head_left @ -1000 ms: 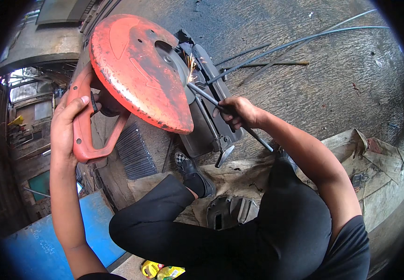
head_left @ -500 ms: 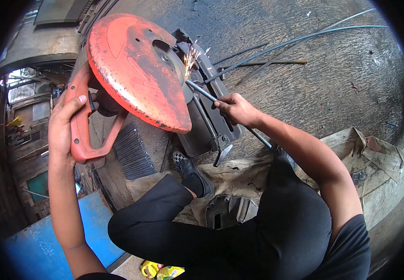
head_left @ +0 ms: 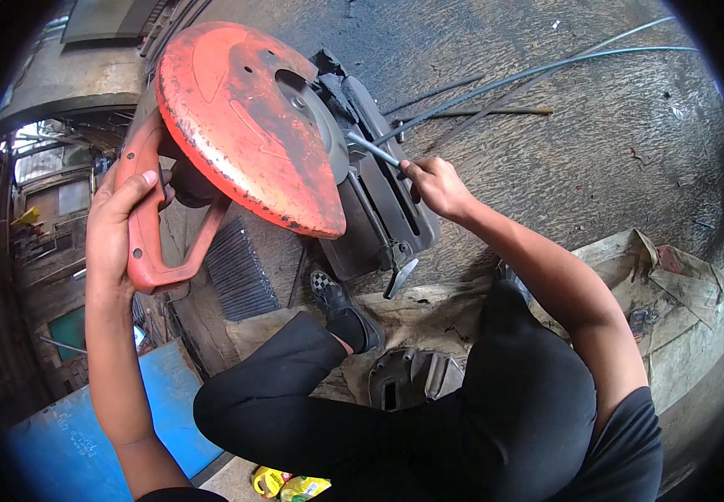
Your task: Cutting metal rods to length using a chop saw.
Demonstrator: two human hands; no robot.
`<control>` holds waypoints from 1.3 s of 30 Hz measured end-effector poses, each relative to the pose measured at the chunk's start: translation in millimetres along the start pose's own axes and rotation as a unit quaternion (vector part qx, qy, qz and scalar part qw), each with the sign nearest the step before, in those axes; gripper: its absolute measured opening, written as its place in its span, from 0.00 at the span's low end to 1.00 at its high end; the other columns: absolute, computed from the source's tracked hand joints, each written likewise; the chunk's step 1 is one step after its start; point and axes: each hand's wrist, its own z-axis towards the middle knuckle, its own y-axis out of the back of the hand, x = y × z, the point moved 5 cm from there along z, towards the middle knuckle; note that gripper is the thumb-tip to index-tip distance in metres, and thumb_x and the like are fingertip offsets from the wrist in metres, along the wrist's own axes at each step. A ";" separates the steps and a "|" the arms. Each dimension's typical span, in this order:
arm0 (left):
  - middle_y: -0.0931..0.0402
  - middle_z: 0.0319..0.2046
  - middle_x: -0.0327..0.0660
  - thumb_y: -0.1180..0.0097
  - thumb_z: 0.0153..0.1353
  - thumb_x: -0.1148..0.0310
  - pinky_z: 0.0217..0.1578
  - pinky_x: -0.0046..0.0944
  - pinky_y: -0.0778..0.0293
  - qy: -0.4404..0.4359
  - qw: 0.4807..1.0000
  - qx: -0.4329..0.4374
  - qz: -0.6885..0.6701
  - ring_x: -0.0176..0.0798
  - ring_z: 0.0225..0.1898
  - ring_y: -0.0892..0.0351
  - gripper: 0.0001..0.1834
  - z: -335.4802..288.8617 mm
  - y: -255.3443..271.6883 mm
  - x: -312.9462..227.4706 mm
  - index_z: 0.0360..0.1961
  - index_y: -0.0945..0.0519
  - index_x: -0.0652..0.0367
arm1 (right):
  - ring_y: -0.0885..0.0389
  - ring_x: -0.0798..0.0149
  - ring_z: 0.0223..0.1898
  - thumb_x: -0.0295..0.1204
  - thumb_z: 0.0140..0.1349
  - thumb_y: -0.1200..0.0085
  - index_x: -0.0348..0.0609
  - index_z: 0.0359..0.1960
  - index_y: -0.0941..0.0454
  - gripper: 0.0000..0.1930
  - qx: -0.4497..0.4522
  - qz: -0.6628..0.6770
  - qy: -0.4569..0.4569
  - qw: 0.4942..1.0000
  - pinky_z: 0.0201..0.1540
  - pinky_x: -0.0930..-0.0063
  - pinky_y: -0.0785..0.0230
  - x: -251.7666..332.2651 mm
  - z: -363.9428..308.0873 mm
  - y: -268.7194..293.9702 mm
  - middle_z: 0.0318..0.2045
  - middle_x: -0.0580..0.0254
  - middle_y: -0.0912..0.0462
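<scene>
My left hand is wrapped around the red D-shaped handle of a chop saw, thumb beside the trigger. The saw's scuffed red blade guard slants over its grey base, and part of the disc shows beyond the guard. My right hand is closed on a short grey metal rod. Its far end sits near the disc, above the base; whether it touches either I cannot tell. A clamp screw with a crank lies along the base.
Long metal rods lie on the rough floor to the far right. A bundle of thin dark rods is left of my shoe. A welding mask lies between my legs. A blue panel is at lower left, crumpled sheeting at right.
Sparks at the disc have stopped. My right hand has moved slightly right and up, and the rod's end has come away from the cutting spot. The rod's length behind my hand no longer shows.
</scene>
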 end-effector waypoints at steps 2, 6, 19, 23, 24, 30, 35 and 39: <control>0.25 0.43 0.44 0.47 0.58 0.70 0.43 0.33 0.27 -0.022 1.000 0.006 -0.008 0.35 0.37 0.23 0.26 -0.8 -2.6 -2.9 0.57 0.32 0.70 | 0.27 0.68 0.20 0.43 0.67 0.55 0.34 0.30 0.21 0.21 0.028 0.081 -0.043 0.995 0.25 0.68 0.36 -7.6 6.3 -3.7 0.17 0.62 0.26; 0.25 0.44 0.45 0.47 0.59 0.70 0.44 0.34 0.27 -0.031 0.999 0.017 -0.035 0.35 0.38 0.23 0.25 -1.5 -4.9 -5.3 0.57 0.32 0.70 | 0.34 0.73 0.16 0.41 0.67 0.54 0.36 0.32 0.21 0.19 0.113 0.175 -0.035 0.977 0.18 0.74 0.44 -8.6 9.1 -13.3 0.15 0.68 0.31; 0.25 0.46 0.44 0.48 0.59 0.70 0.46 0.34 0.28 -0.031 0.998 0.020 -0.046 0.34 0.41 0.24 0.25 -1.3 -6.3 -4.0 0.57 0.32 0.69 | 0.37 0.77 0.14 0.38 0.70 0.56 0.36 0.31 0.24 0.17 0.140 0.162 -0.016 0.977 0.16 0.77 0.44 -3.0 -9.5 -34.6 0.14 0.73 0.34; 0.25 0.46 0.44 0.48 0.59 0.70 0.46 0.34 0.27 -0.031 0.998 0.011 -0.047 0.33 0.42 0.24 0.26 -2.2 -6.9 -5.2 0.58 0.32 0.69 | 0.34 0.74 0.16 0.39 0.69 0.54 0.34 0.29 0.25 0.18 0.075 0.071 0.079 0.991 0.19 0.72 0.40 -2.3 -9.2 -32.5 0.14 0.69 0.32; 0.25 0.47 0.44 0.48 0.59 0.70 0.46 0.34 0.27 -0.033 0.998 0.012 -0.048 0.33 0.42 0.25 0.26 -2.6 -7.2 -5.5 0.58 0.32 0.69 | 0.34 0.73 0.17 0.39 0.68 0.53 0.33 0.29 0.26 0.18 0.050 0.019 0.098 0.994 0.20 0.70 0.39 -0.9 -9.7 -29.9 0.14 0.67 0.32; 0.26 0.48 0.44 0.48 0.59 0.69 0.47 0.35 0.28 -0.032 0.999 0.006 -0.041 0.33 0.44 0.26 0.27 -2.4 -6.7 -5.5 0.59 0.33 0.69 | 0.24 0.39 0.28 0.36 0.65 0.51 0.32 0.37 0.22 0.15 0.040 -0.034 0.081 0.995 0.36 0.54 0.32 8.4 -15.9 -24.7 0.22 0.39 0.24; 0.26 0.49 0.44 0.49 0.59 0.69 0.47 0.35 0.28 -0.031 0.999 0.010 -0.027 0.33 0.45 0.26 0.28 -3.1 -7.8 -7.1 0.60 0.33 0.69 | 0.24 0.36 0.31 0.34 0.64 0.50 0.31 0.33 0.23 0.14 0.029 -0.056 0.075 0.995 0.35 0.53 0.32 16.1 -17.3 -22.8 0.23 0.38 0.23; 0.26 0.47 0.44 0.49 0.59 0.68 0.47 0.36 0.28 -0.040 0.999 0.009 -0.027 0.33 0.44 0.25 0.27 -3.2 -8.7 -8.3 0.59 0.33 0.70 | 0.24 0.35 0.29 0.33 0.63 0.49 0.32 0.29 0.25 0.13 0.008 -0.079 0.109 0.991 0.33 0.51 0.32 17.3 -16.8 -24.5 0.22 0.38 0.24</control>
